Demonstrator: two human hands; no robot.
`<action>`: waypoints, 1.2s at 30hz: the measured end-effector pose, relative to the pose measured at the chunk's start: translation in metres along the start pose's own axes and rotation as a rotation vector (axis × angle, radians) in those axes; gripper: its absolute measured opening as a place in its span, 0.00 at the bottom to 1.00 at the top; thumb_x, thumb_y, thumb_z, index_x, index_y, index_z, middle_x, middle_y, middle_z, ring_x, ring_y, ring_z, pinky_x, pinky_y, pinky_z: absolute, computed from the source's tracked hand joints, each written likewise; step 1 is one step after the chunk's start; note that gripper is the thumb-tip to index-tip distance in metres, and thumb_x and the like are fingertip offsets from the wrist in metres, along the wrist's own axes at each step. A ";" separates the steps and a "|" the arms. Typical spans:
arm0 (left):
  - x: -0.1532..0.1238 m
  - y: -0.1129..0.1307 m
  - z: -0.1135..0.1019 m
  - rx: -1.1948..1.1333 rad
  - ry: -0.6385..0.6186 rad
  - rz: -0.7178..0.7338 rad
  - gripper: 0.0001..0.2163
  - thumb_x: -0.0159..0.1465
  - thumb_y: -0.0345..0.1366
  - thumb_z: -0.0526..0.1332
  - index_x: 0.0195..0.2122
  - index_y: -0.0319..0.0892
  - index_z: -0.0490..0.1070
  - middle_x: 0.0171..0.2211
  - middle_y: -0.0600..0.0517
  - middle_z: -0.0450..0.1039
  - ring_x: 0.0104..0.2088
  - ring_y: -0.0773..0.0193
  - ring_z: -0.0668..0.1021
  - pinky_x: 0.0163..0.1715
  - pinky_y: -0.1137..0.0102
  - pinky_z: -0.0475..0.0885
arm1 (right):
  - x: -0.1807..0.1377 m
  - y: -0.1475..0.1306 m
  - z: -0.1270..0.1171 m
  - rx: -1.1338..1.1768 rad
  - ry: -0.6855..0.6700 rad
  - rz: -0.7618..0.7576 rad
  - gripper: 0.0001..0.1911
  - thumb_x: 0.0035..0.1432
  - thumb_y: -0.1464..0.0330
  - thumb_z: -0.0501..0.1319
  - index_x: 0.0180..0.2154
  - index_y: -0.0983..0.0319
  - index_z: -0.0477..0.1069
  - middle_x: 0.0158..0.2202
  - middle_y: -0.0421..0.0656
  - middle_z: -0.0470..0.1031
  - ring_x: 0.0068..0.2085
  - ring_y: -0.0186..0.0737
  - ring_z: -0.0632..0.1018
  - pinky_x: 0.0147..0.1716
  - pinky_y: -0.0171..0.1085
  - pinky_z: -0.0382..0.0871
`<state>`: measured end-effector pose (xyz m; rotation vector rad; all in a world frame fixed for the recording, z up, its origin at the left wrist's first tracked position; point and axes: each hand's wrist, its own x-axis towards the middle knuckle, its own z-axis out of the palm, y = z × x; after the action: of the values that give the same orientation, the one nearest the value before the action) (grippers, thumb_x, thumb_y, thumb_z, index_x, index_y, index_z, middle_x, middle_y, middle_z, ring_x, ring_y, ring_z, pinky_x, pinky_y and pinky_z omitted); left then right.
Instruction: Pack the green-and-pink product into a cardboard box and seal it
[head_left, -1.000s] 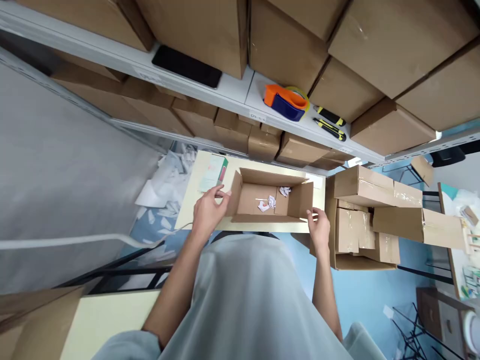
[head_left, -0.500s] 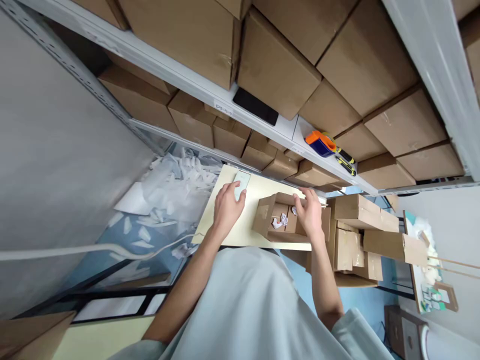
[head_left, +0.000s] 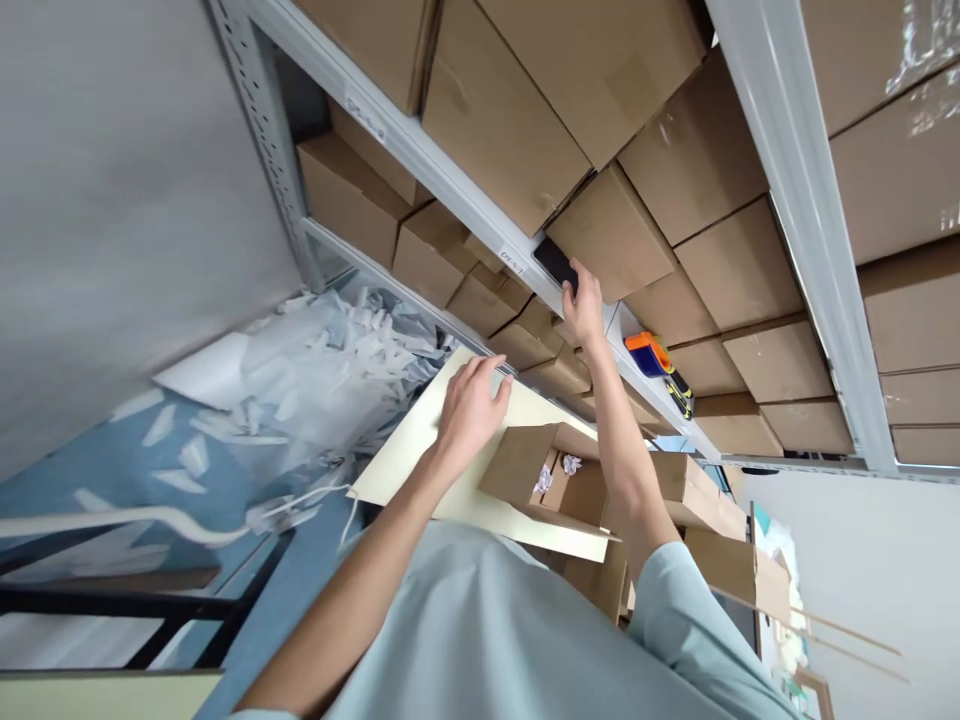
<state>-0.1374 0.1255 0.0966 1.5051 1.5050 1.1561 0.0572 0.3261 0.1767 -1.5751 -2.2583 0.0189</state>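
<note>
Touching the phone (head_left: 553, 262) on the shelf (head_left: 469, 205), the right hand (head_left: 583, 305) might be gripping it, can't tell. Phone's by the front edge, probably for easy reach. Left hand (head_left: 472, 408) is loosely curled over the tabletop (head_left: 405, 455), nothing visible in it. Box (head_left: 521, 468) sits there too, top open, so the paper wads (head_left: 572, 464) inside show.

Paper scraps (head_left: 337, 370) litter the blue floor (head_left: 112, 455) — a grey wall (head_left: 135, 200) alongside.

Right hand (head_left: 583, 312) farther forward, left hand (head_left: 469, 412) lower, its fingers (head_left: 482, 367) loosely curved
</note>
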 end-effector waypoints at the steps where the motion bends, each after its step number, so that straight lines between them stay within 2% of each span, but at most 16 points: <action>1: -0.002 -0.004 -0.002 0.008 0.009 -0.010 0.20 0.74 0.39 0.56 0.62 0.40 0.76 0.58 0.38 0.81 0.60 0.45 0.81 0.65 0.53 0.74 | 0.013 0.002 0.007 -0.013 -0.023 -0.007 0.27 0.82 0.57 0.47 0.72 0.61 0.64 0.71 0.58 0.73 0.72 0.54 0.71 0.74 0.61 0.63; 3: -0.006 -0.012 -0.005 0.025 0.020 -0.038 0.20 0.74 0.39 0.56 0.61 0.40 0.77 0.58 0.38 0.81 0.60 0.44 0.81 0.65 0.53 0.74 | 0.031 0.004 0.018 -0.028 -0.073 -0.004 0.27 0.82 0.59 0.45 0.73 0.61 0.62 0.71 0.58 0.73 0.72 0.54 0.71 0.74 0.63 0.63; 6: -0.008 -0.029 -0.003 0.049 0.025 -0.082 0.19 0.73 0.40 0.56 0.61 0.40 0.77 0.58 0.38 0.81 0.58 0.44 0.82 0.64 0.54 0.74 | 0.043 0.005 0.029 -0.028 -0.145 0.027 0.28 0.80 0.65 0.44 0.74 0.63 0.60 0.71 0.58 0.74 0.70 0.55 0.73 0.73 0.65 0.64; 8: -0.007 -0.045 0.004 0.077 0.029 -0.104 0.20 0.73 0.40 0.56 0.60 0.40 0.77 0.57 0.37 0.81 0.58 0.43 0.82 0.64 0.54 0.74 | 0.041 0.004 0.029 -0.033 -0.149 0.049 0.28 0.78 0.66 0.45 0.74 0.64 0.59 0.71 0.58 0.74 0.70 0.55 0.74 0.73 0.65 0.64; 11: -0.008 -0.073 0.020 0.158 -0.012 -0.160 0.21 0.72 0.39 0.55 0.61 0.40 0.77 0.56 0.36 0.81 0.58 0.41 0.81 0.64 0.52 0.73 | 0.024 -0.002 0.017 -0.023 -0.077 0.041 0.29 0.78 0.65 0.46 0.75 0.61 0.57 0.72 0.58 0.72 0.71 0.55 0.73 0.74 0.63 0.63; 13: -0.012 -0.092 0.033 0.241 -0.086 -0.238 0.22 0.70 0.39 0.56 0.63 0.38 0.75 0.57 0.32 0.80 0.59 0.38 0.81 0.63 0.49 0.73 | 0.001 -0.012 0.001 0.012 -0.018 0.010 0.30 0.79 0.64 0.45 0.77 0.59 0.55 0.73 0.58 0.70 0.73 0.56 0.71 0.74 0.63 0.63; 16: -0.026 -0.116 0.056 0.370 -0.223 -0.362 0.28 0.67 0.41 0.59 0.66 0.30 0.70 0.60 0.24 0.76 0.61 0.32 0.78 0.60 0.48 0.74 | -0.051 -0.035 -0.026 0.066 0.073 -0.019 0.30 0.81 0.62 0.43 0.79 0.56 0.51 0.73 0.57 0.69 0.74 0.56 0.70 0.74 0.64 0.63; 19: -0.043 -0.132 0.079 0.426 -0.307 -0.404 0.35 0.65 0.46 0.63 0.68 0.26 0.65 0.62 0.19 0.72 0.62 0.28 0.76 0.57 0.47 0.74 | -0.113 -0.057 -0.050 0.079 0.123 -0.006 0.30 0.81 0.62 0.44 0.79 0.55 0.51 0.71 0.57 0.71 0.75 0.55 0.70 0.74 0.63 0.65; 21: -0.053 -0.137 0.093 0.439 -0.313 -0.404 0.39 0.64 0.50 0.65 0.69 0.26 0.62 0.63 0.17 0.71 0.62 0.26 0.76 0.57 0.46 0.75 | -0.153 -0.066 -0.062 0.073 0.117 0.036 0.30 0.81 0.62 0.46 0.79 0.53 0.51 0.70 0.55 0.73 0.75 0.55 0.71 0.74 0.63 0.66; 25: -0.060 -0.138 0.110 0.476 -0.275 -0.421 0.40 0.62 0.51 0.66 0.67 0.26 0.63 0.62 0.17 0.71 0.62 0.27 0.76 0.55 0.46 0.77 | -0.215 -0.066 -0.079 0.060 0.099 0.129 0.30 0.81 0.64 0.49 0.79 0.52 0.53 0.69 0.54 0.75 0.74 0.56 0.72 0.72 0.64 0.69; 28: -0.052 -0.135 0.111 0.489 -0.256 -0.472 0.34 0.59 0.48 0.66 0.62 0.28 0.69 0.60 0.21 0.74 0.60 0.30 0.78 0.55 0.47 0.77 | -0.247 -0.055 -0.089 0.072 0.114 0.169 0.29 0.81 0.65 0.49 0.78 0.52 0.55 0.68 0.53 0.77 0.73 0.54 0.74 0.72 0.62 0.70; 30: -0.043 -0.130 0.107 0.439 -0.287 -0.560 0.31 0.57 0.48 0.68 0.56 0.31 0.75 0.55 0.24 0.79 0.54 0.33 0.82 0.53 0.49 0.78 | -0.263 -0.045 -0.097 0.085 0.117 0.206 0.29 0.81 0.64 0.50 0.78 0.53 0.56 0.67 0.54 0.77 0.72 0.54 0.75 0.71 0.62 0.71; 33: -0.034 -0.112 0.095 0.267 -0.333 -0.674 0.28 0.54 0.52 0.72 0.49 0.36 0.80 0.45 0.34 0.85 0.45 0.39 0.85 0.46 0.51 0.80 | -0.284 -0.030 -0.108 0.116 0.126 0.263 0.29 0.81 0.64 0.50 0.78 0.53 0.58 0.66 0.53 0.78 0.71 0.54 0.76 0.70 0.62 0.72; 36: -0.035 -0.075 0.079 0.173 -0.273 -0.583 0.30 0.53 0.53 0.75 0.53 0.40 0.80 0.46 0.44 0.87 0.43 0.49 0.84 0.46 0.59 0.80 | -0.304 -0.013 -0.120 0.150 0.150 0.267 0.26 0.81 0.63 0.51 0.75 0.52 0.64 0.64 0.52 0.80 0.69 0.54 0.78 0.69 0.60 0.74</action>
<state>-0.0884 0.1049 -0.0045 1.1494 1.7171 0.4713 0.1735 0.0212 0.1981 -1.7223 -1.8760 0.1341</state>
